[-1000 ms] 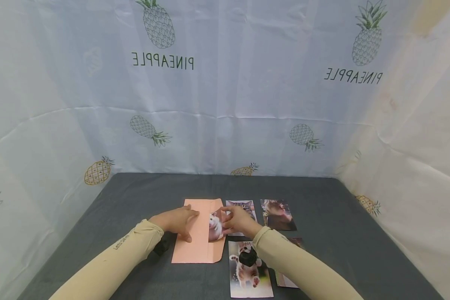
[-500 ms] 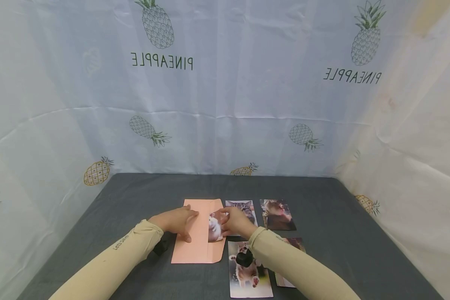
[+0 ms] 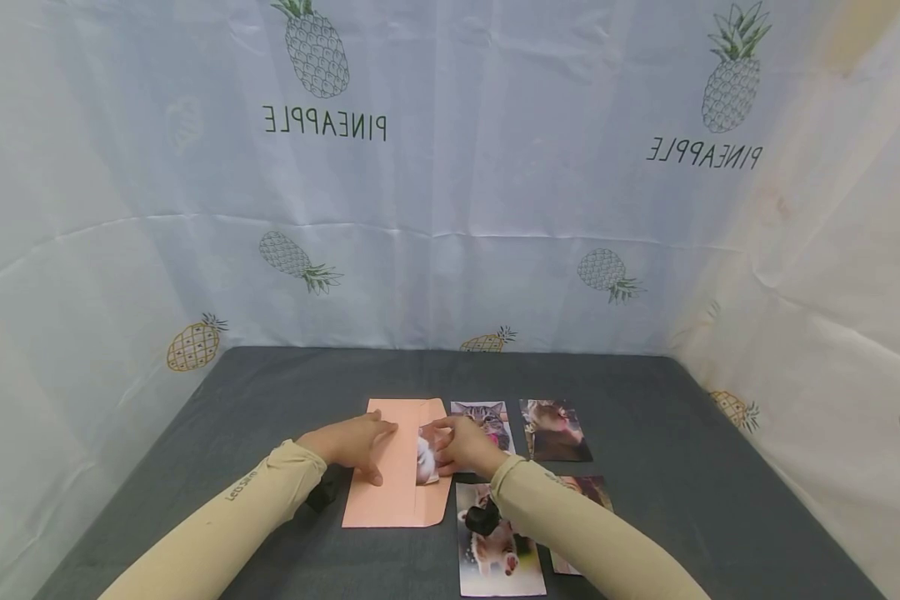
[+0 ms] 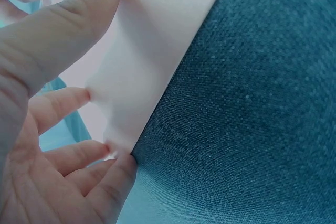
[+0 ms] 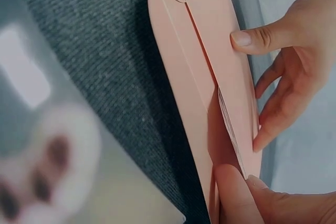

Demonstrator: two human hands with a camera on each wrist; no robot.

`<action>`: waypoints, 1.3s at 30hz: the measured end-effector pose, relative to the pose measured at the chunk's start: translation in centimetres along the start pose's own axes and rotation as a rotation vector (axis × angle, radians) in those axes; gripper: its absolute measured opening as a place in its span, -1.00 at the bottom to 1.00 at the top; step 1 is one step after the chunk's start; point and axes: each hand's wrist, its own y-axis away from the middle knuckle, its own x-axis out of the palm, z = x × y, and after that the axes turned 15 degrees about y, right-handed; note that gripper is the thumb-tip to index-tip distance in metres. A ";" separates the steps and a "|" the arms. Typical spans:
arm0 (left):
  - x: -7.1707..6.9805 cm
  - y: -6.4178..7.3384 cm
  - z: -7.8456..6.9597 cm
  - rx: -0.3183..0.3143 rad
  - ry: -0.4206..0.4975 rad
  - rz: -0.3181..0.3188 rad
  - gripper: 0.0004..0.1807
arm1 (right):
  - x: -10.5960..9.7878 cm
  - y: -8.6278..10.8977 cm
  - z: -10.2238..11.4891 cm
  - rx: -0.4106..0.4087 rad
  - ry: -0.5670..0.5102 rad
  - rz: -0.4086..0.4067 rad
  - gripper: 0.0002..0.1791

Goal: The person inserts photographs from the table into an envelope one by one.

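Note:
A salmon-pink envelope [image 3: 393,504] lies on the dark cloth with its opening on the right. My left hand [image 3: 351,442] holds its left part, the thumb [image 5: 244,39] on the face and the other fingers along the edge. A photo of a white furry animal [image 3: 425,467] sticks partly out of the opening; the rest is hidden inside. Thumb and fingers of my right hand [image 3: 467,446] pinch its outer edge. In the right wrist view the photo's edge [image 5: 228,121] stands in the envelope's slit.
To the right lie a tabby cat photo [image 3: 487,417], a brown animal photo [image 3: 557,432], a leaping kitten photo [image 3: 495,554] and another [image 3: 591,492] partly under my right sleeve. A pineapple-print curtain [image 3: 450,167] surrounds the table [image 3: 292,383].
My right hand has moved left with the animal photo, so less of it shows outside the envelope. The left hand and envelope have stayed in place.

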 end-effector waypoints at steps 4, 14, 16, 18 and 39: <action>0.0 0.0 0.0 -0.004 0.001 -0.003 -0.03 | 0.0 0.0 0.1 0.007 -0.004 0.007 -0.33; -0.1 0.1 -0.1 0.004 0.006 -0.006 -0.03 | 0.4 -0.3 0.2 0.025 0.014 -0.006 -0.36; -0.1 0.1 -0.1 0.007 0.006 -0.007 -0.03 | 0.5 -0.3 0.4 0.022 0.015 -0.009 -0.36; -0.1 0.0 -0.1 0.007 0.002 -0.009 -0.03 | 0.6 -0.3 0.4 0.019 0.014 -0.013 -0.36; -0.1 0.1 -0.2 0.010 -0.004 -0.006 -0.03 | 1.2 -0.4 1.1 0.059 0.086 -0.041 -0.37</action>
